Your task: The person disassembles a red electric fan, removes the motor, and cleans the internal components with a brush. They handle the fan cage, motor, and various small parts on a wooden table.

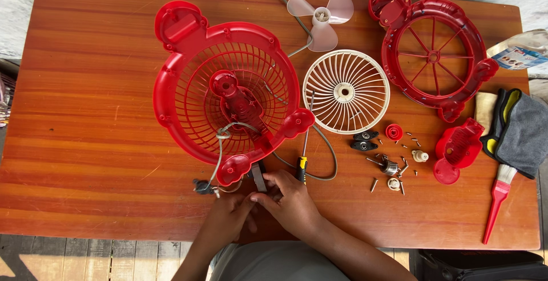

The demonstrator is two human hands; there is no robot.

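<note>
My left hand point(228, 215) and my right hand point(291, 201) meet at the table's near edge, fingers pinched on a small dark metal motor part point(258, 176) with thin wires. Grey wires run from it up into a red plastic fan housing with a grille point(188, 110) just beyond my hands. A small black switch part point(202, 187) lies to the left of my left hand. A screwdriver with a yellow and black handle point(302, 161) lies beside my right hand.
On the wooden table point(85, 144) lie a cream round grille point(346, 91), a pale fan blade point(321, 18), a second red housing ring point(434, 53), a red cover point(456, 150), loose screws and small parts point(391, 167), a red-handled brush point(498, 198), a grey cloth point(525, 135).
</note>
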